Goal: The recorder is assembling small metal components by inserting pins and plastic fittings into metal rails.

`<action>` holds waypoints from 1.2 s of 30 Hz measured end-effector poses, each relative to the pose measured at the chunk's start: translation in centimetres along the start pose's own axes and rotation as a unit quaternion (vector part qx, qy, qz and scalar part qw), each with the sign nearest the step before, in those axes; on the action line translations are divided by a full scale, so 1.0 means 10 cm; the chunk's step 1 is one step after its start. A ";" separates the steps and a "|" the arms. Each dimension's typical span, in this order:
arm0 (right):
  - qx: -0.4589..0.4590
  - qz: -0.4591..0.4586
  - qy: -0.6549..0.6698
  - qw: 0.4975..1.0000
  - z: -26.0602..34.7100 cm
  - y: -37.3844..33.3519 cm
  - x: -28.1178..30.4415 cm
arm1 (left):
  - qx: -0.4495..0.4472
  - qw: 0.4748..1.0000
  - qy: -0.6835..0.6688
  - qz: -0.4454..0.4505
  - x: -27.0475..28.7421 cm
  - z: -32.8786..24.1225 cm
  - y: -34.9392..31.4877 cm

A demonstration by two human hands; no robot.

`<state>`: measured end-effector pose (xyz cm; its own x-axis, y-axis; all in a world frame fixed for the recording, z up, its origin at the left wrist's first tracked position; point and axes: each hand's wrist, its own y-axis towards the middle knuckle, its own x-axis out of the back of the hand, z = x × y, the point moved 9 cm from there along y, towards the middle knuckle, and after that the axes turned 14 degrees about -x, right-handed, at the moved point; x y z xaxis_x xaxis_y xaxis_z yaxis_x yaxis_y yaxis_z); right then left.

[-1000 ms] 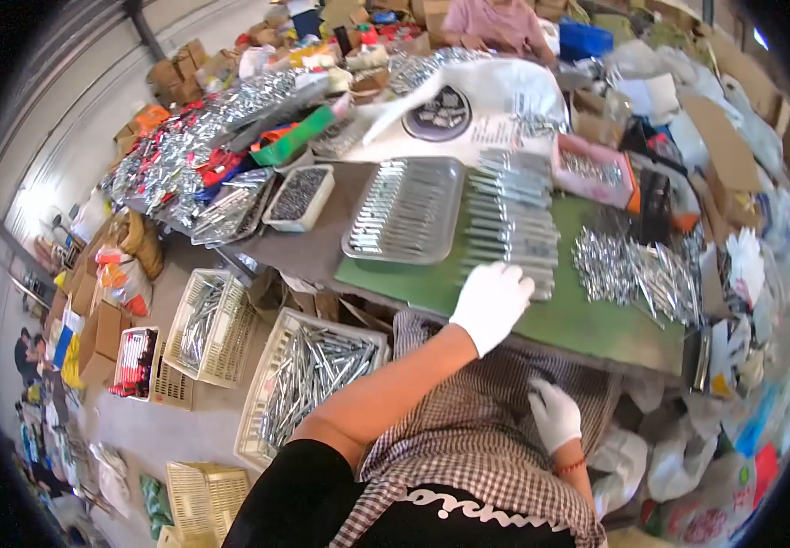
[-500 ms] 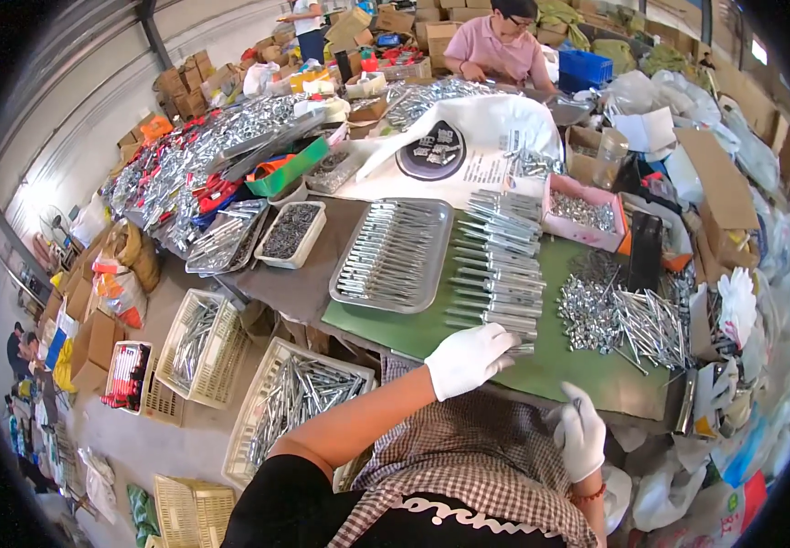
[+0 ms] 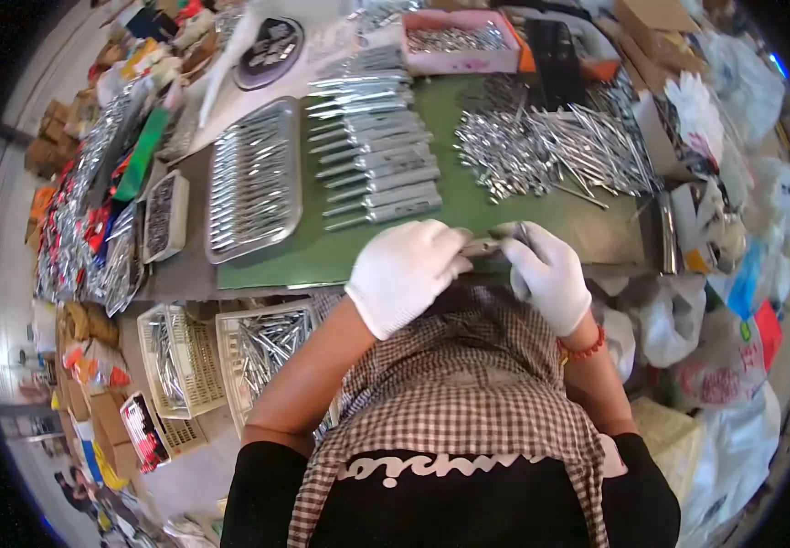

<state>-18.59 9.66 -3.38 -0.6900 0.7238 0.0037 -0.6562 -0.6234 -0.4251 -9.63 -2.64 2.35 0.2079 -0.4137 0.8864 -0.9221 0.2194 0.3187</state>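
Note:
My left hand (image 3: pixel 410 274), in a white glove, is closed on a short grey metal cylinder (image 3: pixel 479 247) at the table's near edge. Facing it, my gloved right hand (image 3: pixel 550 281) pinches a small dark piece (image 3: pixel 524 234), its kind too small to make out; its fingertips are close to the cylinder's end. Just beyond my hands lies a column of metal rods with thick grey sleeves (image 3: pixel 401 194), thin ends pointing left. To its left, a silver tray (image 3: pixel 292 196) carries rows of slim metal rods. On the right lie a pile of small shiny fittings (image 3: pixel 495 151) and long thin metal pins (image 3: pixel 596 151).
A green mat (image 3: pixel 340 248) covers the table. Beyond it stand a pink box of small metal parts (image 3: pixel 461 62) and, leftward, a white tub (image 3: pixel 168 219). Cream plastic crates (image 3: pixel 185 365) of metal parts stand below the table at left. Plastic bags (image 3: pixel 673 320) crowd the right.
My left hand has left the near end of the column with a metal cylinder. My right hand has risen to meet it at the table edge. The view has tilted down and shifted right.

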 end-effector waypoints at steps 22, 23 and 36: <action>0.257 -0.276 -0.379 0.845 0.56 0.27 0.41 | 0.078 0.993 0.073 0.055 -0.32 -0.04 0.00; 0.240 -0.273 -0.424 0.830 0.62 0.38 0.40 | 0.082 0.992 0.083 0.055 -0.33 -0.05 0.01; 0.124 -0.220 -0.610 0.751 0.83 1.05 0.21 | 0.103 0.990 0.079 0.062 -0.35 -0.01 -0.01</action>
<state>-29.47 2.24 -0.33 -0.0561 0.1600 0.9855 -0.8347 -0.5491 0.0417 -10.24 -1.07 -0.76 0.1221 -0.2473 0.9612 -0.9874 0.0684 0.1430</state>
